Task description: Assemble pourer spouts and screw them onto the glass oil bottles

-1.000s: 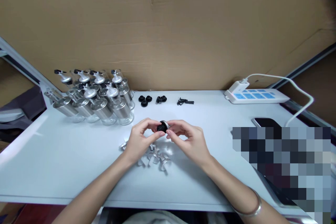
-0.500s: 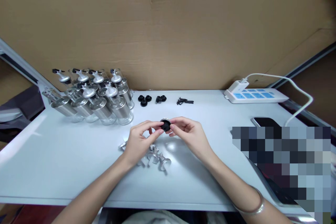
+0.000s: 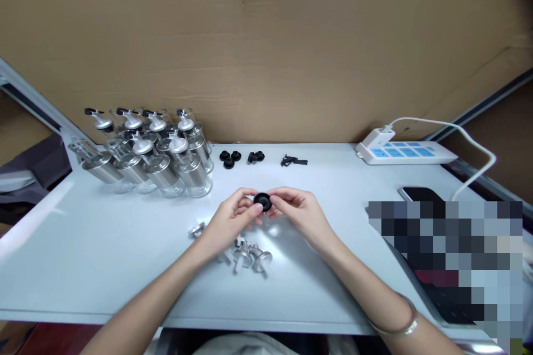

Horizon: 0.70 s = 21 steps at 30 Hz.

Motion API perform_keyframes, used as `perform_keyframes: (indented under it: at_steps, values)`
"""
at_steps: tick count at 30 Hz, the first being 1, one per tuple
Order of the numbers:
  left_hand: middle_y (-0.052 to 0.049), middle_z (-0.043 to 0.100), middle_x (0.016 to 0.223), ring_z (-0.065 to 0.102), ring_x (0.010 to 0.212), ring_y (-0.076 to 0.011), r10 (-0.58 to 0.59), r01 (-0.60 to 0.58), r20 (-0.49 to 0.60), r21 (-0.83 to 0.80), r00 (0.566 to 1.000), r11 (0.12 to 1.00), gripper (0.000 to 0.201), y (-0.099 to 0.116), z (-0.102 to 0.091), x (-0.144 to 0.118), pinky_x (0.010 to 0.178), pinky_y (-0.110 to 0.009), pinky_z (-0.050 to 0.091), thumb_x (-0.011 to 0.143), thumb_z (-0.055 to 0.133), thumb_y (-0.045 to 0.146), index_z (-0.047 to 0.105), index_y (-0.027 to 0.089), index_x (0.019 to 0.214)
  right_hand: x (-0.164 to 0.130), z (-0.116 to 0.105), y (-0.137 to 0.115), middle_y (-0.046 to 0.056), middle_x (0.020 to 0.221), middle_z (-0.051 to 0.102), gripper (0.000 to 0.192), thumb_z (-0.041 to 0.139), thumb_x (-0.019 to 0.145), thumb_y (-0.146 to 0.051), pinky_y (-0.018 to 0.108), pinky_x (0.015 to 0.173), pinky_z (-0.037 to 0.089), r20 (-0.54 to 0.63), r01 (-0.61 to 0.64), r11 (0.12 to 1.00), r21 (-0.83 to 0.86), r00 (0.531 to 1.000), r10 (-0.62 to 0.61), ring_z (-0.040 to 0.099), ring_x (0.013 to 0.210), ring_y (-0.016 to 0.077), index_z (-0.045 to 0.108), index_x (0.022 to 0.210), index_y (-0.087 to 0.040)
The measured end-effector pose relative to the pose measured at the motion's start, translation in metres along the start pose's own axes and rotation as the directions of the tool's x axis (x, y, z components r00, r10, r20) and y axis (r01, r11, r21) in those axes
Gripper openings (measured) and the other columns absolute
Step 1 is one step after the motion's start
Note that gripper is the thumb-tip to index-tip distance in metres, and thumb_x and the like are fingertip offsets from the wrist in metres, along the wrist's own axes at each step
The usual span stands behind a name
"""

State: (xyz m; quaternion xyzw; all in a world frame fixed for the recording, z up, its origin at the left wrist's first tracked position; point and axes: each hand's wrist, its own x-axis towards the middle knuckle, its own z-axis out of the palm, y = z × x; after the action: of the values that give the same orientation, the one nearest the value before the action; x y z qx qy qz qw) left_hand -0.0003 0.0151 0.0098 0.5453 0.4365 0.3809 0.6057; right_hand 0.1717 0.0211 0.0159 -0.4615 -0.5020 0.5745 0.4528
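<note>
Bottles [image 3: 154,155] stand left on the table [image 3: 83,255], power strip [image 3: 406,151] right.

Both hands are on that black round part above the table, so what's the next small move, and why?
Probably press and twist the black round part fully home between the fingertips before setting it down. The left hand and right hand pinch it from either side above the white table. Silver spout pieces lie loose just below, and the capped bottles stand at the far left.

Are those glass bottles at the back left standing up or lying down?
Standing upright. The bottles sit on their bases on the table, with their silver spout caps on top.
</note>
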Motion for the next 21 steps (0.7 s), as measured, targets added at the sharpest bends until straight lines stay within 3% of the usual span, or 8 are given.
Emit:
perform_keyframes:
  at_steps: [14,21]
  values:
    - [-0.005,0.069,0.094,0.067,0.085,-0.0158,0.113,-0.116,-0.047,-0.054,0.992,0.992,0.032,-0.0007,-0.0033,-0.0040,0.082,-0.027,0.053,0.080,0.067,0.032,0.059,0.016,0.106,-0.0039,-0.0015,0.0056,0.006,0.088,0.073,0.021,0.067,0.074,-0.025,0.033,0.069,0.059,0.090,0.258,0.954,-0.153,0.965,-0.246,0.067,0.074,0.0164,0.069,0.094,-0.019]
    - [-0.007,0.069,0.111,0.066,0.099,-0.0164,0.255,-0.254,-0.032,0.029,0.966,0.967,0.030,-0.0031,-0.0040,-0.0056,0.090,-0.027,0.053,0.083,0.066,0.027,0.061,0.018,0.111,-0.0065,-0.0018,0.0055,0.006,0.096,0.071,0.025,0.064,0.075,-0.016,0.032,0.071,0.061,0.118,0.481,0.830,-0.282,0.876,-0.468,0.068,0.079,0.0162,0.068,0.100,-0.020]
